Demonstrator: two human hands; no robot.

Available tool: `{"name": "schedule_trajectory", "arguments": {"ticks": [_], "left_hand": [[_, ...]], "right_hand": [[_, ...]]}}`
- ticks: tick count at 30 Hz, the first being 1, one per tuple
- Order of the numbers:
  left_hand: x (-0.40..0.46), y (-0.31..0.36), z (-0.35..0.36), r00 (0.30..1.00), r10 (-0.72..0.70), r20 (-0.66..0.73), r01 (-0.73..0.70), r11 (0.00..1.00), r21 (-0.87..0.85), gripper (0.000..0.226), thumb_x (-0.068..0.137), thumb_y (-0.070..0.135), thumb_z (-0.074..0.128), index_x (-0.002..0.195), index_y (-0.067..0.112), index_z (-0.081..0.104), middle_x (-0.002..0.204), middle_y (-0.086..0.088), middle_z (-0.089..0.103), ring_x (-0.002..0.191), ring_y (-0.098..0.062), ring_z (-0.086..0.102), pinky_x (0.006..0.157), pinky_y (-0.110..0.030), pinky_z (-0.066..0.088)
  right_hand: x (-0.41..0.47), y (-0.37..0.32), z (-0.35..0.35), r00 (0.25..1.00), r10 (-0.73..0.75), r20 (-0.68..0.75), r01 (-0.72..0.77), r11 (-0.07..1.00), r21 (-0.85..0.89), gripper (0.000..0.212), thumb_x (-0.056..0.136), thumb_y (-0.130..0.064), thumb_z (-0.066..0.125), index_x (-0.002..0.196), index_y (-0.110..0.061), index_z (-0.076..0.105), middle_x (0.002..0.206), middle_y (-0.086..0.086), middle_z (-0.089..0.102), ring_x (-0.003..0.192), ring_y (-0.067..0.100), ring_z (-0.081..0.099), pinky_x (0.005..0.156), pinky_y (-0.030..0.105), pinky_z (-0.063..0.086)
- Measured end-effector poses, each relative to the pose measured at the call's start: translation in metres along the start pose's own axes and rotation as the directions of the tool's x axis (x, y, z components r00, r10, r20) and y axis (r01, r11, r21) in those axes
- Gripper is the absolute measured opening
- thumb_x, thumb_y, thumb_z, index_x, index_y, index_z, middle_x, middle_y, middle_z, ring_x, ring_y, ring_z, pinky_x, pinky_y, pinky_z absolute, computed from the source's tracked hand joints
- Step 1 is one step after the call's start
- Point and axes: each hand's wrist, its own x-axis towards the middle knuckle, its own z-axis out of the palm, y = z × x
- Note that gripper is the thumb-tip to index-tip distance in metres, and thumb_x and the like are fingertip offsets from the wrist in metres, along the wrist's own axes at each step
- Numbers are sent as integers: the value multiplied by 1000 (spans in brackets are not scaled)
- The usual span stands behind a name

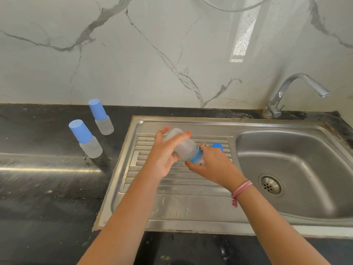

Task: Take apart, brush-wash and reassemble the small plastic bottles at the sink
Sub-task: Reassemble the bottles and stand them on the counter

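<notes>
Under my view runs a black counter (47,188), wet and streaked with glare, backed by a white marble-look wall (152,54) with grey veins. Set into the counter is a steel sink (191,211): ribbed draining board on the left, basin with its drain (271,185) on the right, and a chrome tap (298,88) at the back corner. Two small frosted bottles with blue caps stand on the counter left of the sink, one near the wall (102,119), the other (87,140) nearer me.

Over the draining board I see a third bottle (181,145) held tilted, base up and to the left. The left hand (164,155) is wrapped around its clear body, fingers curled. The right hand (214,165) is closed around the blue neck end (196,155); a pink band (241,189) sits on that wrist.

A blue piece (217,146) shows just past the right hand's knuckles, mostly covered, so I cannot tell whether it is held or lying on the board. Both arms are cut off by the lower edge.
</notes>
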Motion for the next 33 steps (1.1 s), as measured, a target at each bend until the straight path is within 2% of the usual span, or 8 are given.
{"name": "schedule_trajectory", "arguments": {"ticks": [4, 8, 13, 18, 24, 28, 30, 33], "left_hand": [[-2, -11, 19, 992, 35, -120, -43, 997, -59, 58, 71, 19, 85, 120, 13, 55, 108, -10, 64, 93, -21, 66, 74, -34, 60], [0, -16, 22, 995, 61, -83, -58, 998, 27, 41, 75, 10, 79, 110, 9, 59, 97, -8, 66, 89, -19, 67, 76, -35, 59], [2, -9, 13, 992, 88, 93, -95, 992, 80, 35, 71, 15, 77, 101, 9, 60, 89, -6, 63, 81, -14, 64, 66, -25, 55], [4, -12, 5, 968, 123, 219, -140, 988, 63, 34, 69, 14, 72, 101, 11, 59, 91, -4, 68, 95, -22, 67, 80, -36, 53], [5, -18, -5, 932, 143, 332, -153, 988, 3, 54, 59, 21, 79, 107, 11, 56, 93, -1, 66, 100, -23, 68, 76, -35, 58], [3, -23, -10, 901, 157, 405, -162, 987, -23, 54, 62, 14, 77, 112, 13, 57, 100, -2, 67, 105, -24, 66, 75, -34, 58], [3, -23, -9, 911, 159, 380, -162, 986, -25, 52, 64, 8, 77, 112, 14, 57, 101, -4, 67, 102, -23, 67, 75, -34, 58], [4, -20, -6, 935, 181, 306, -188, 982, -7, 51, 62, 11, 81, 108, 17, 59, 98, -4, 67, 96, -23, 66, 79, -36, 56]], "right_hand": [[6, -4, 11, 990, 37, -139, -58, 986, -155, 43, 86, -35, 67, 115, -7, 50, 100, 5, 61, 90, 21, 62, 71, 25, 46], [12, 0, 6, 972, 103, -212, -135, 981, -140, 32, 83, -36, 66, 97, -9, 56, 83, 3, 65, 77, 21, 63, 59, 27, 41], [17, 4, -10, 994, 109, 25, -107, 992, -61, 23, 72, -28, 72, 80, -10, 60, 67, 0, 59, 62, 15, 56, 52, 23, 42], [16, 6, -12, 971, 134, 197, -168, 971, 169, 33, 68, -13, 75, 55, -13, 44, 42, -11, 39, 35, 5, 35, 40, 17, 32], [15, 8, -16, 895, 111, 432, -248, 929, 275, 26, 70, -7, 71, 57, -12, 49, 45, -4, 41, 42, 12, 40, 45, 22, 42], [13, 13, -27, 755, -8, 656, -341, 849, 403, 19, 82, -13, 73, 98, -5, 66, 68, 0, 65, 52, 7, 51, 56, 19, 49], [12, 14, -23, 765, -7, 644, -357, 828, 433, 25, 84, -11, 71, 107, -3, 65, 73, 1, 68, 52, 7, 49, 55, 19, 48], [11, 10, -7, 868, 55, 493, -279, 876, 394, 9, 81, -11, 68, 86, -4, 67, 64, 1, 67, 53, 10, 54, 56, 23, 50]]}}
